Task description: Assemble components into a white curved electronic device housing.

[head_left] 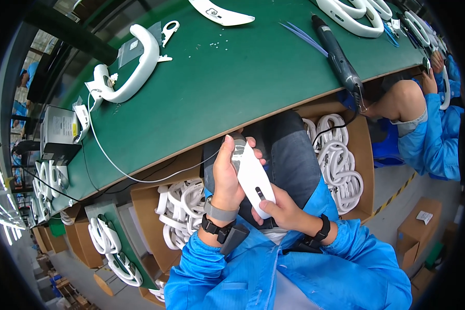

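Observation:
Over my lap I hold a long white plastic casing [253, 174] with a small dark slot near its lower end. A grey, rounded part [237, 150] sits at its upper end; whether it is a separate piece I cannot tell. My left hand [228, 178] wraps round the upper end, fingertips showing on its right side. Lower down, my right hand [284, 207] grips the slotted end, thumb on top. On the green bench ahead lies a curved white housing [139, 75] with a thin white cable trailing off it.
A dark electric screwdriver [337, 57] lies at the bench edge [274, 112], its cord hanging down. Cardboard boxes of white curved parts flank my legs, one box [366, 170] at right. Beyond it sits a co-worker in a blue sleeve [434, 139]. A white curved panel [222, 14] lies farther back.

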Demonstrator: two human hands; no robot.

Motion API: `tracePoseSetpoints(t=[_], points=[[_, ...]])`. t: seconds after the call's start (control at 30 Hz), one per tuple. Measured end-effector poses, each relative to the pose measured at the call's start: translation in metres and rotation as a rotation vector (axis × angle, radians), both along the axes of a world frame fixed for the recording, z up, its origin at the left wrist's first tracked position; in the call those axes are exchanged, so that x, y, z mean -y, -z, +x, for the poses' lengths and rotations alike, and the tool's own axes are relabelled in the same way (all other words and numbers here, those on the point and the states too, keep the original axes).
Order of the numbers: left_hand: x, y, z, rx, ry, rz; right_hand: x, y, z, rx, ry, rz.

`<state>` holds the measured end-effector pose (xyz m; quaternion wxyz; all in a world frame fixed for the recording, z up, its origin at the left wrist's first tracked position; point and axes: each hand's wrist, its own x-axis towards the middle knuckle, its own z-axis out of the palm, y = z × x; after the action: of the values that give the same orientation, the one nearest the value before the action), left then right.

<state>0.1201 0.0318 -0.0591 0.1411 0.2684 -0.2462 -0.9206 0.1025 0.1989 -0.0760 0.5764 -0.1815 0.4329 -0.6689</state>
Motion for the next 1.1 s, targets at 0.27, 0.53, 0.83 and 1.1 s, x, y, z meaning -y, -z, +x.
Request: tracePoseSetpoints(t=[0.27, 0.53, 0.83, 1.1], points=[[-0.0002, 0.0027, -0.0005, -0.018, 0.005, 0.011, -0.0002, 0.0017, 0.0003, 0.005, -0.001, -0.009], [-0.0011, 0.0013, -0.0021, -0.003, 0.006, 0.004, -0.0009, 0.0028, 0.0001, 0.015, 0.008, -0.020], [-0.0007, 0.0040, -0.0020, -0.041, 0.023, 0.010, -0.0018, 0.0022, 0.0023, 0.028, 0.020, -0.036], [-0.0012, 0.0025, -0.0027, -0.008, 0.020, 0.014, -0.0020, 0.0036, 0.0026, 0.020, 0.018, -0.045]])
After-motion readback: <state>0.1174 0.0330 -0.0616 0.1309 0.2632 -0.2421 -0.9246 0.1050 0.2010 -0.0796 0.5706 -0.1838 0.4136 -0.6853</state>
